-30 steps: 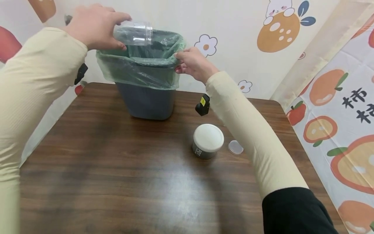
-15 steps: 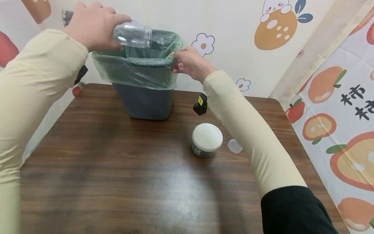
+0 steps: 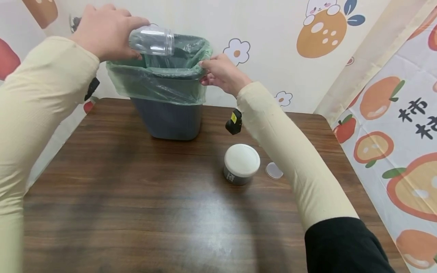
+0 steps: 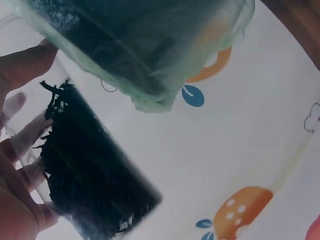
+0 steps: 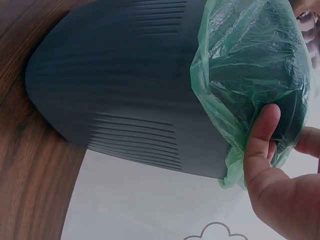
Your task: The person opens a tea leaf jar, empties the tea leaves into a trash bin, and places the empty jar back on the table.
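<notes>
My left hand [image 3: 106,34] grips a clear plastic jar [image 3: 153,40], tipped on its side above the bin with its open mouth pointing right. In the left wrist view dark, shredded-looking contents [image 4: 95,165] fill the jar's far end, and the fingers show through its wall. Below the jar stands a dark grey waste bin [image 3: 170,119], lined with a green plastic bag [image 3: 160,89] folded over the rim. At the bin's right corner, my right hand [image 3: 225,74] pinches the rim and bag. In the right wrist view its thumb [image 5: 265,130] lies against the bag.
A dark tub with a white lid [image 3: 241,161] stands on the brown wooden table [image 3: 153,212]. Beside it, near my right forearm, lies a small clear round lid [image 3: 274,171]. Behind the bin hangs a printed wall cloth [image 3: 269,57].
The head view has shifted slightly. More of the jar's end now shows left of my left hand. Both hands keep their holds, and the jar stays sideways over the bin.
</notes>
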Tool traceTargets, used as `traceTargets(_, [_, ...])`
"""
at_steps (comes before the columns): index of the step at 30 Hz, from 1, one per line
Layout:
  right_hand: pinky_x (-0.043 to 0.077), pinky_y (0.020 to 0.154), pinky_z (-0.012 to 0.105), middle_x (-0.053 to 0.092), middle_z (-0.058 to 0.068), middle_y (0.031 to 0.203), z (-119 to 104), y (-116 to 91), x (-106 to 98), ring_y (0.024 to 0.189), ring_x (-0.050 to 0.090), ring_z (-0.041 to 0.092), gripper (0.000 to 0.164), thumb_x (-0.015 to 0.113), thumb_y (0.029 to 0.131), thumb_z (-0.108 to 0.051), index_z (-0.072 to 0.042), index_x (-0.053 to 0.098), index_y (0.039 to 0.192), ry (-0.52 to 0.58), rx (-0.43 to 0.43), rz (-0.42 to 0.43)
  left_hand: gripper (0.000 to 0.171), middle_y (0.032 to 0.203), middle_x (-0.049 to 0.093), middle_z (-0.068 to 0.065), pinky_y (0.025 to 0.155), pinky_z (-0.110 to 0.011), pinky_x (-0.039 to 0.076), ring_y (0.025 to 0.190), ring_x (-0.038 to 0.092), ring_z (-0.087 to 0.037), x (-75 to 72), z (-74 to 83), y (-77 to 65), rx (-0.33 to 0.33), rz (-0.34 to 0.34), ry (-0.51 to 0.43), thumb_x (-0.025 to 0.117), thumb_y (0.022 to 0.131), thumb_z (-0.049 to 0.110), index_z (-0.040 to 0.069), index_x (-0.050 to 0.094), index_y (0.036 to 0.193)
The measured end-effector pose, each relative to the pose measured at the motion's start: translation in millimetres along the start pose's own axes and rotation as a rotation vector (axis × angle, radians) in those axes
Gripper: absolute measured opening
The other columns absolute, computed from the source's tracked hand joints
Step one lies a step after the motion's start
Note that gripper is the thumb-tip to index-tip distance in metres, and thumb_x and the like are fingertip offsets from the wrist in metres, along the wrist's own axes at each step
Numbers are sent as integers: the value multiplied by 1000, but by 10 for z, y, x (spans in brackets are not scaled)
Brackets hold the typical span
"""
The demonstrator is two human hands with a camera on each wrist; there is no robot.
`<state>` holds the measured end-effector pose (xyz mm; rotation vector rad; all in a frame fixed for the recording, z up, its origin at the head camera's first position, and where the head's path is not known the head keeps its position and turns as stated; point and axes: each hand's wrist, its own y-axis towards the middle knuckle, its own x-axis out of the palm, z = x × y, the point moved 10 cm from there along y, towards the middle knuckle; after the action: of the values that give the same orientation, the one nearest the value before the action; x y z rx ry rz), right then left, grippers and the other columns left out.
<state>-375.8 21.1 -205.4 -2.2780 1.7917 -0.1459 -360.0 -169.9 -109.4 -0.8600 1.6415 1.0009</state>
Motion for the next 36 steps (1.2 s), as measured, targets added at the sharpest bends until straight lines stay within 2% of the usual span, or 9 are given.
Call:
traceTargets(6, [50, 62, 26, 47, 8, 85, -5, 4, 15, 61, 50, 20, 9, 53, 97, -11, -3, 50, 97, 8, 5, -2, 77, 128, 43, -33, 92, -71, 25, 114, 36, -52, 14, -25, -12, -8, -2, -8, 70, 82, 18, 9, 30, 148])
traceTargets(10, [51, 62, 26, 46, 7, 85, -9, 9, 33, 60, 49, 20, 10, 54, 97, -11, -2, 50, 98, 12, 5, -8, 78, 129, 43, -33, 91, -68, 32, 112, 39, -51, 19, -110, -30, -55, 3, -2, 70, 83, 19, 6, 29, 148])
traceTargets(13, [51, 62, 26, 47, 7, 87, -5, 10, 47, 60, 49, 20, 10, 54, 97, -11, -2, 50, 100, 20, 5, -12, 78, 128, 44, -33, 87, -69, 35, 109, 41, -51, 36, -113, -42, -46, 4, 27, 71, 81, 19, 5, 31, 146])
traceTargets(19, [50, 62, 26, 46, 7, 85, -14, 14, 56, 61, 50, 20, 10, 54, 97, -11, -2, 50, 98, 25, 1, -15, 81, 128, 45, -31, 90, -74, 25, 112, 38, -51, 42, -2, -45, -5, 3, 42, 74, 78, 18, 10, 33, 147])
traceTargets(28, [51, 62, 26, 46, 8, 84, -8, 8, 56, 62, 50, 20, 10, 54, 97, -12, -2, 51, 97, 15, 5, -4, 77, 127, 46, -31, 101, -72, 10, 114, 37, -51, -63, 133, -5, 27, 58, 81, 75, 77, 11, 11, 38, 145])
traceTargets(36, [51, 62, 26, 47, 7, 84, -13, 12, 66, 62, 51, 20, 9, 54, 97, -11, -3, 52, 97, 16, 4, -6, 77, 126, 46, -31, 100, -73, 12, 115, 37, -51, -72, 144, -19, 26, 67, 86, 76, 77, 12, 10, 39, 144])
